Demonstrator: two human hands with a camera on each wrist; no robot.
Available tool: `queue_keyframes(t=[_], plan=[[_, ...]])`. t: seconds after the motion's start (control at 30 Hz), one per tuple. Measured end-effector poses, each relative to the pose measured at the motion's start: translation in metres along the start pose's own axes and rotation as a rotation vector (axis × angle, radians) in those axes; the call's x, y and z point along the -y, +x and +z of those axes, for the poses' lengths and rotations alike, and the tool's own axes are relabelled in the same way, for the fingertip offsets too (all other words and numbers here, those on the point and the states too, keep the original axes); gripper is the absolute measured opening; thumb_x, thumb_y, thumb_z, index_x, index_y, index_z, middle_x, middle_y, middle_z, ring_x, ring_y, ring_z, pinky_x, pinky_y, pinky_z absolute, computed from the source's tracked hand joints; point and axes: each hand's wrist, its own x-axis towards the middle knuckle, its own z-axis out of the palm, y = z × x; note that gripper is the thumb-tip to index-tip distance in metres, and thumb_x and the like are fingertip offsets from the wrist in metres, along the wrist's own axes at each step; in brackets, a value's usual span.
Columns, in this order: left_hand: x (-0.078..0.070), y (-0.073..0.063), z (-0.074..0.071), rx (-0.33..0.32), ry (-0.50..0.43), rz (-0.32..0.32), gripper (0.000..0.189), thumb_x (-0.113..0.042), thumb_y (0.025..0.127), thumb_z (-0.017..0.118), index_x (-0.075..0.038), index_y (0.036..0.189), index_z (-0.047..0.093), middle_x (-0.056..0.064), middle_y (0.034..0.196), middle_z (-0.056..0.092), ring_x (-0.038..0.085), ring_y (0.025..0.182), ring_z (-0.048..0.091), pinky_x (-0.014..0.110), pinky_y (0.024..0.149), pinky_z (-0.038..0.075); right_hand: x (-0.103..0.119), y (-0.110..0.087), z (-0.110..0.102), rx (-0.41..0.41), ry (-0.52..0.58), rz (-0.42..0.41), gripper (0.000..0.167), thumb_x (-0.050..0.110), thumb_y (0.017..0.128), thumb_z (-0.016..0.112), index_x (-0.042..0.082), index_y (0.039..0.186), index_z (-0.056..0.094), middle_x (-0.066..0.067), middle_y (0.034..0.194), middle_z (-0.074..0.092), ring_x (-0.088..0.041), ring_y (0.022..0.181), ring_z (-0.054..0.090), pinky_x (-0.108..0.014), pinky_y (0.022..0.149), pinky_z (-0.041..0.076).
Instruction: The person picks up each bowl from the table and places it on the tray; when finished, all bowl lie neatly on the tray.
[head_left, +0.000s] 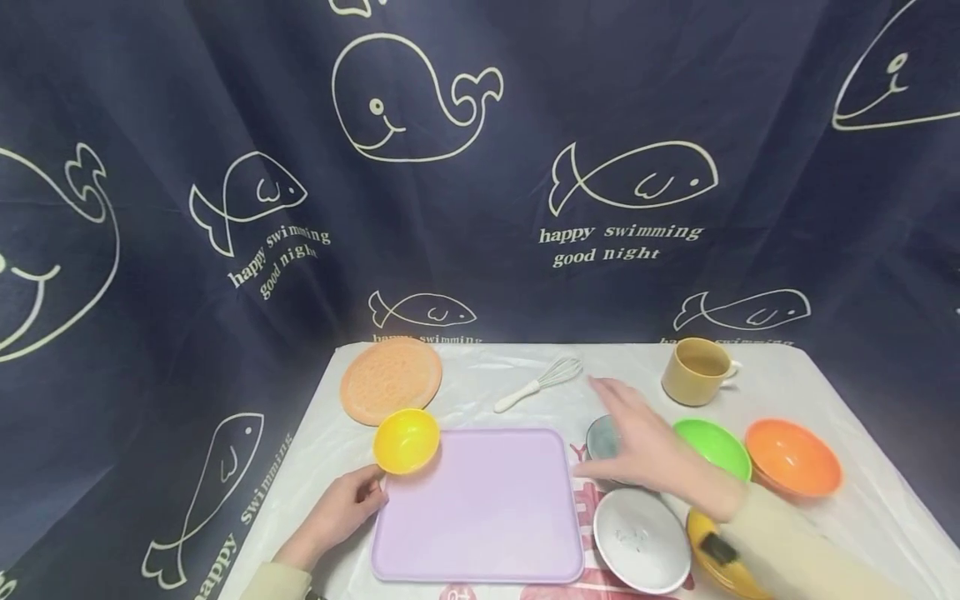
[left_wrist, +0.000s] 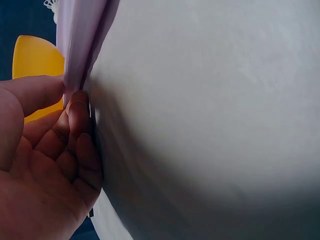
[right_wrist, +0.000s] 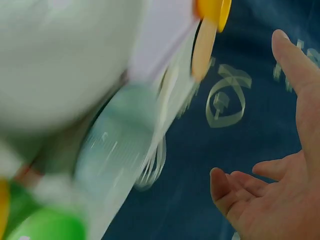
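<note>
My left hand (head_left: 347, 510) is at the left edge of a light purple tray (head_left: 480, 508). In the left wrist view the thumb and curled fingers of the left hand (left_wrist: 50, 160) pinch the tray's rim (left_wrist: 75, 55). A yellow bowl (head_left: 407, 440) sits at the tray's back left corner, just beyond that hand. My right hand (head_left: 652, 442) is held above a grey-blue bowl (head_left: 602, 438), partly hiding it. Its fingers are spread and nothing is in it; the right wrist view shows the right hand (right_wrist: 270, 185) apart from the bowls.
Near the right arm stand a white bowl (head_left: 642, 542), a green bowl (head_left: 712, 446), an orange bowl (head_left: 795, 458) and a dark yellow dish (head_left: 705, 533), partly covered by the sleeve. Behind are a tan mug (head_left: 696, 375), a whisk (head_left: 536, 385) and an orange round plate (head_left: 392, 381).
</note>
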Motion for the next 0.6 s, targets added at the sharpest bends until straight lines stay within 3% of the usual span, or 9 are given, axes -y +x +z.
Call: queue_keyframes(t=[0.27,0.43,0.6], plan=[[-0.001,-0.003,0.0,-0.01,-0.012,-0.043,0.043,-0.014,0.095,0.075,-0.01,0.137,0.067,-0.005,0.077,0.054,0.012,0.068,0.05,0.028,0.06,0.042,-0.088,-0.077,-0.059,-0.105,-0.124,0.199,0.131,0.056,0.063,0.097,-0.01,0.155,0.032,-0.04,0.146,0.04,-0.062,0.128,0.041,-0.079,0.093,0.036],[-0.003,-0.004,0.001,0.004,-0.014,-0.062,0.043,-0.014,0.095,0.075,-0.01,0.137,0.067,-0.005,0.078,0.054,0.014,0.07,0.05,0.029,0.062,0.042,-0.145,-0.121,-0.07,-0.144,-0.129,0.331,0.132,0.044,0.065,0.099,-0.015,0.156,0.024,-0.048,0.141,0.034,-0.066,0.125,0.034,-0.083,0.094,0.028],[-0.003,-0.001,0.002,0.002,-0.013,-0.047,0.04,-0.014,0.095,0.076,-0.011,0.135,0.068,-0.005,0.078,0.054,0.013,0.07,0.05,0.029,0.062,0.042,-0.186,-0.151,-0.07,-0.174,-0.172,0.375,0.132,0.044,0.062,0.099,-0.018,0.152,0.026,-0.048,0.138,0.035,-0.066,0.124,0.032,-0.083,0.1,0.022]])
